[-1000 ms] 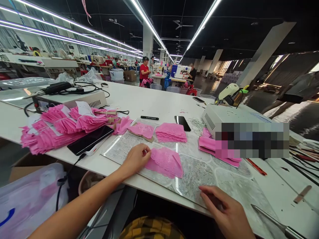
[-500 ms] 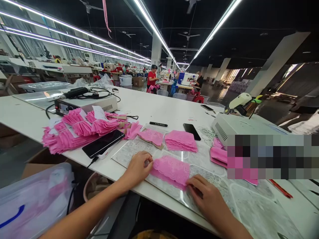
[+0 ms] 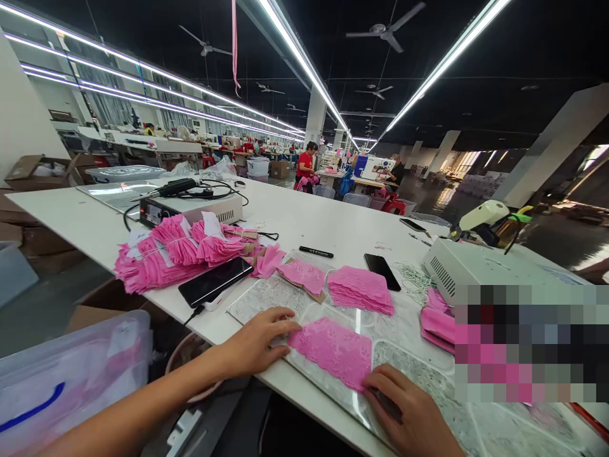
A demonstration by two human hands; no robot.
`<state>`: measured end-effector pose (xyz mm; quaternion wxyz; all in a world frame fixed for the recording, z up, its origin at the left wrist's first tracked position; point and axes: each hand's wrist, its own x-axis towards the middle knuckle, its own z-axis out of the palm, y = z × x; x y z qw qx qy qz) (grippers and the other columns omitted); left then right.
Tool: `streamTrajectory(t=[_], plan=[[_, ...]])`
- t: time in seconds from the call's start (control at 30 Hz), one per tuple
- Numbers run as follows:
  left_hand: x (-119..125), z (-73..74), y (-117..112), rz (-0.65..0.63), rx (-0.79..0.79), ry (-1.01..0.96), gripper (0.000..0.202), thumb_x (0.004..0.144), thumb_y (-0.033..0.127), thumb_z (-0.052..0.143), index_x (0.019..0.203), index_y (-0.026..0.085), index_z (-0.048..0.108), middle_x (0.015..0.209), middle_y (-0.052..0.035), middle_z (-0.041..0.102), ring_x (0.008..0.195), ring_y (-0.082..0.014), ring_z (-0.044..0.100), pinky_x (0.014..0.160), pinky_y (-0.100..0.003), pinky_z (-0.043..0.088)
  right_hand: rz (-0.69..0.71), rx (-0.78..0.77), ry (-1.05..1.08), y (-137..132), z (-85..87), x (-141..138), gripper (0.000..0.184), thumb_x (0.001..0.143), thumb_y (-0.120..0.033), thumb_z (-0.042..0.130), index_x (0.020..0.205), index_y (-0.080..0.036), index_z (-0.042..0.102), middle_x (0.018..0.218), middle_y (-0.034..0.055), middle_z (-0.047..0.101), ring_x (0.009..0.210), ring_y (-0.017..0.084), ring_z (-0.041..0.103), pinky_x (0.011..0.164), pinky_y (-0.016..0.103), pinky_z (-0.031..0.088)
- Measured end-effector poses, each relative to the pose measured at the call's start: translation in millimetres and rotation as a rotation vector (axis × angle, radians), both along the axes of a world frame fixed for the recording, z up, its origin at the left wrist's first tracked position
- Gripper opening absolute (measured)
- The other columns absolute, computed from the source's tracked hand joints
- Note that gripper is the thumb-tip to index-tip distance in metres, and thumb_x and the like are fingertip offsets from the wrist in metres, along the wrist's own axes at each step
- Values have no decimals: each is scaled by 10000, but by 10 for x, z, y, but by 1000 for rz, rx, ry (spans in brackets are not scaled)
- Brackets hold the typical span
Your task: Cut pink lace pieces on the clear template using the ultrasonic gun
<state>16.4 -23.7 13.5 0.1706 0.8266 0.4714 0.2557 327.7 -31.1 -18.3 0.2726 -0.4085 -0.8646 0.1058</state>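
Note:
A scalloped pink lace piece (image 3: 333, 350) lies flat on the clear-covered board (image 3: 404, 358) at the front of the table. My left hand (image 3: 261, 339) rests at its left end, fingertips touching the edge, with index finger and thumb apart. At the near right corner, my right hand (image 3: 404, 406) pinches the lace between thumb and fingers. Behind this piece sits a neat stack of pink lace pieces (image 3: 360, 289). To the stack's left, another pink lace piece (image 3: 302, 276) lies on brown card.
Tied pink bundles (image 3: 162, 260) lie at the left, beside a black phone (image 3: 216, 282) and a grey box (image 3: 200, 209) with a corded handheld tool. A marker (image 3: 316, 252), a second phone (image 3: 382, 271) and another grey machine (image 3: 499, 266) stand farther back. A plastic bin (image 3: 76, 381) is below left.
The front lace has gone from slightly folded, with a lower layer showing, to spread flat. My left fingers have loosened from a pinch. The whole view has shifted right and down.

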Motion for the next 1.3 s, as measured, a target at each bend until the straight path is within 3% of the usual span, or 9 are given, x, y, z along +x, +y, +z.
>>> streamTrajectory(t=[0.17,0.3,0.4,0.5,0.63,0.77,0.9,1.0,1.3], plan=[[-6,39,117,-98,-26,33,171,894,215,564,924,251,728,1163,-77,619,1088,-230,580,975,-345,430,-9,-168,62,79,125,-8,285,918,-363,446,752,-227,635,750,36,634,663,158,597,615,258,485],[55,186,359,-164,-84,31,179,879,126,548,842,206,704,972,-32,664,891,-142,642,834,-220,485,-63,-383,188,247,492,3,372,857,-497,499,654,-197,584,598,4,534,546,131,482,502,234,402],[50,351,739,-146,-137,45,142,903,112,535,860,152,664,796,-6,652,693,-107,634,673,-216,513,-67,-513,241,541,778,-33,399,805,-546,542,642,-183,577,530,-34,420,482,98,366,449,224,325],[-6,541,1261,-78,-139,63,180,952,275,557,922,111,625,795,-7,635,664,-112,618,633,-263,538,-81,-424,266,1014,1006,-130,415,774,-561,550,621,-176,572,511,-38,405,462,98,361,443,238,324],[-169,772,1825,24,2,68,241,948,326,563,1091,136,600,1095,-75,616,948,-187,620,825,-380,539,-110,-209,279,1628,1169,-359,365,813,-515,512,750,-169,610,590,-2,508,525,124,440,499,260,370],[-417,744,1942,-4,50,144,248,946,318,564,1131,154,593,1171,-88,592,1022,-205,599,886,-415,516,-29,-20,202,1771,951,-675,254,857,-389,491,768,-189,618,801,59,619,691,168,542,666,314,448],[-632,514,1795,-86,-2,245,224,947,319,564,1090,153,608,1120,-78,613,974,-188,612,871,-399,521,155,31,41,1582,500,-919,186,859,-199,478,751,-201,629,868,67,662,833,201,591,776,345,463],[-701,412,1679,-121,-28,292,197,947,319,561,1039,156,623,1102,-73,621,980,-185,606,886,-398,508,235,42,-34,1490,297,-985,189,863,-122,475,802,-195,639,867,67,677,860,204,606,800,349,470],[-625,546,1450,-154,38,312,167,843,152,587,683,170,632,961,-54,657,871,-168,612,859,-300,453,144,66,29,1472,342,-836,181,828,-109,523,888,-206,663,913,56,694,903,184,628,818,313,495]])
